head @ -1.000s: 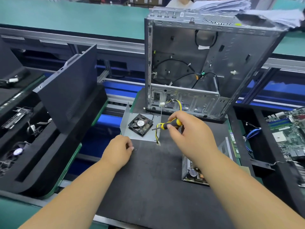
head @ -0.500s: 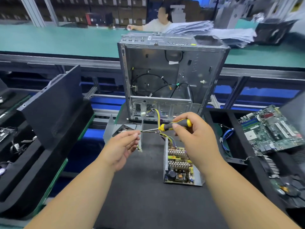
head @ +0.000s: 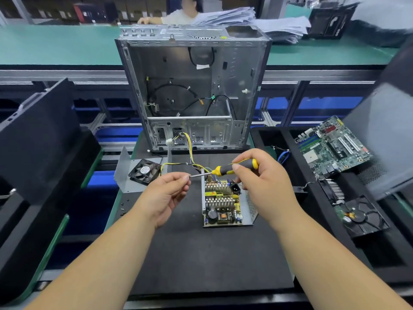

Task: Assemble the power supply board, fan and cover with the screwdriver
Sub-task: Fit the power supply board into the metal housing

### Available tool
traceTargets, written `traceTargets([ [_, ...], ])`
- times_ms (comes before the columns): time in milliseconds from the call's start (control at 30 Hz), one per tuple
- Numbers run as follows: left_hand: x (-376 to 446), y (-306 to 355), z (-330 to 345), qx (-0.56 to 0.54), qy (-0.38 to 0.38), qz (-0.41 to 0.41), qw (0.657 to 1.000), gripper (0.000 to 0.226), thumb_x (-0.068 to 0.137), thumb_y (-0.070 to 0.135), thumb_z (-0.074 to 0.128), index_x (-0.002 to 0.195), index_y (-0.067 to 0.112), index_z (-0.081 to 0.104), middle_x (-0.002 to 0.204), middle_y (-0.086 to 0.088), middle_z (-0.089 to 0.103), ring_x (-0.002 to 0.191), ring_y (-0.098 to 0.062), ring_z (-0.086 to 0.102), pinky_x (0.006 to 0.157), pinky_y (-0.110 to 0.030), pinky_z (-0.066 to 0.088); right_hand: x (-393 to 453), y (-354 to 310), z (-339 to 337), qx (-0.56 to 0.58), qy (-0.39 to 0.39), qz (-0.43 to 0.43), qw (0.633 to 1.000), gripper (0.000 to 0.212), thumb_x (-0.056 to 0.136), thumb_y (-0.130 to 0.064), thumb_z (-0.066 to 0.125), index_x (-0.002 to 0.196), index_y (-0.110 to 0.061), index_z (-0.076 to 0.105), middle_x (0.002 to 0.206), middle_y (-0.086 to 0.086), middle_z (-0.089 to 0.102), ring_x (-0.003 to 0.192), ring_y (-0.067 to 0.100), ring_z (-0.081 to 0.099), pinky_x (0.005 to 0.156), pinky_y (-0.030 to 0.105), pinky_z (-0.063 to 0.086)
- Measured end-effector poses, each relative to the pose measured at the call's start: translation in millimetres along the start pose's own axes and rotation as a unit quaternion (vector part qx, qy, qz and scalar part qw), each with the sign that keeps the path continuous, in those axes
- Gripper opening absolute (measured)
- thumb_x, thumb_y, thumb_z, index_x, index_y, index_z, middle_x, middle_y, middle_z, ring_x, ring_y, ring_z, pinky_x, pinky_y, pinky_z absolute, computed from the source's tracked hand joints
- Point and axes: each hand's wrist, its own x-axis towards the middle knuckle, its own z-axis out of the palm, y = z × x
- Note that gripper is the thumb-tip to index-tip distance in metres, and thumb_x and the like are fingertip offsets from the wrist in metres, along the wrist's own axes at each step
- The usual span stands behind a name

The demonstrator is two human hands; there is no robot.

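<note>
My right hand [head: 263, 182] grips the yellow-and-black screwdriver [head: 225, 170] by its handle, shaft pointing left. The fingertips of my left hand [head: 165, 195] pinch at the shaft's tip; a screw there is too small to make out. Below the hands the power supply board [head: 221, 205] lies in its open metal housing on the black mat [head: 201, 253]. Its yellow and black wires [head: 190, 151] run up toward the case. The black fan [head: 144, 171] lies on the grey metal cover [head: 125, 175] at the left.
An open metal computer case [head: 192, 90] stands upright behind the mat. Black foam trays [head: 40, 153] flank the left. At the right a tray holds a green motherboard [head: 333, 146] and a hard drive [head: 362, 215]. A person sits behind the far green bench.
My left hand rose from the mat to the screwdriver tip. My right hand lifted the screwdriver and turned it level. The camera tilted up, bringing the power supply board into full view.
</note>
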Motion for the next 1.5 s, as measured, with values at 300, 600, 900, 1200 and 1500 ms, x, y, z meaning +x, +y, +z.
traceTargets([
  [300, -12, -15, -18, 0.18, -0.024, 0.155, 0.971, 0.022, 0.078, -0.003, 0.073, 0.074, 0.019, 0.077, 0.069, 0.0, 0.069, 0.066, -0.009, 0.063, 0.065, -0.017, 0.052, -16, 21, 3, 0.047, 0.025, 0.073, 0.996, 0.006, 0.093, -0.022, 0.063, 0.087, -0.02, 0.063, 0.062, -0.001, 0.065, 0.053, 0.01, 0.055, 0.053, 0.02, 0.047],
  [600, -13, -32, -13, 0.184, -0.072, 0.157, 0.968, 0.018, 0.08, -0.006, 0.071, 0.08, 0.011, 0.066, 0.069, 0.002, 0.066, 0.067, -0.01, 0.063, 0.067, -0.018, 0.053, -28, 29, 0, 0.045, 0.02, 0.09, 0.995, 0.007, 0.094, -0.019, 0.061, 0.088, -0.023, 0.064, 0.068, -0.001, 0.068, 0.061, 0.012, 0.063, 0.063, 0.027, 0.05],
  [900, -2, -60, -20, 0.366, -0.107, 0.186, 0.905, 0.077, 0.063, 0.039, 0.085, 0.13, 0.04, 0.047, 0.125, 0.008, 0.055, 0.12, -0.003, 0.051, 0.104, -0.019, 0.038, -36, 31, -7, -0.059, 0.037, 0.042, 0.997, 0.011, 0.09, -0.017, 0.06, 0.083, -0.025, 0.06, 0.065, -0.011, 0.068, 0.063, 0.022, 0.058, 0.064, 0.034, 0.051],
  [1200, 19, -112, -44, 0.582, -0.085, 0.2, 0.784, 0.073, 0.068, 0.041, 0.079, 0.131, 0.029, 0.045, 0.125, 0.012, 0.048, 0.12, -0.01, 0.039, 0.104, -0.025, 0.033, -37, 49, 6, -0.259, -0.051, 0.0, 0.964, 0.009, 0.089, -0.025, 0.061, 0.084, -0.028, 0.053, 0.07, -0.014, 0.063, 0.055, 0.008, 0.048, 0.051, 0.028, 0.035],
  [1500, 30, -117, -40, 0.598, -0.062, 0.237, 0.763, 0.062, 0.067, 0.049, 0.068, 0.121, 0.028, 0.046, 0.118, 0.01, 0.052, 0.111, -0.013, 0.043, 0.097, -0.032, 0.041, -26, 57, 30, -0.359, -0.11, -0.021, 0.927, 0.007, 0.091, -0.032, 0.057, 0.095, -0.027, 0.053, 0.079, -0.006, 0.061, 0.076, 0.017, 0.055, 0.064, 0.035, 0.047],
])
